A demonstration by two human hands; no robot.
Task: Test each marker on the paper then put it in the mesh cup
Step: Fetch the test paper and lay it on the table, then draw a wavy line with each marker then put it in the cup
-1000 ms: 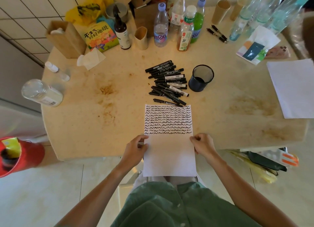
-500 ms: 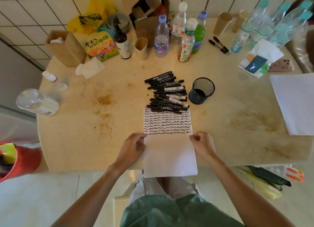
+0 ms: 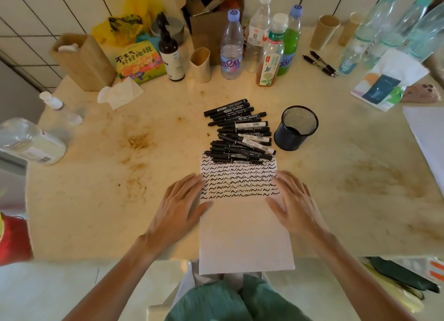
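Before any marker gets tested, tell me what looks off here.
The paper has slid under the marker pile, so the nearest markers lie across its top scribbled rows, and its near end overhangs the table edge. The mesh cup looks empty.

Markers (image 3: 239,133): a loose heap of black ones, all capped, some showing white labels, lying roughly parallel and mostly crosswise near the middle of the table (image 3: 96,195). The nearest few are resting on the far end of the paper.

Paper (image 3: 242,224): white sheet lying flat, long axis running away from the near edge, near end overhanging that edge. Far half is carrying rows of black squiggles; near half is blank.

Mesh cup (image 3: 296,128): dark, round, standing upright just right of the heap, not touching the paper. Inside looks empty.
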